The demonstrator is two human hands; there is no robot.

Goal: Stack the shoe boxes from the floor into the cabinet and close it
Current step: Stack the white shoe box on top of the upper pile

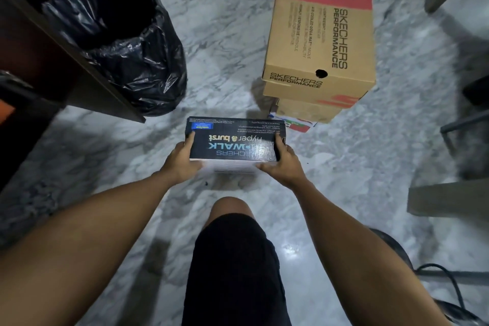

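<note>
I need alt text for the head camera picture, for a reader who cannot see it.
Seen from above, a person's left hand and right hand hold a black shoe box by its ends above a marble floor. A stack of brown shoe boxes stands behind on the right, a bin with a black bag on the left.
</note>
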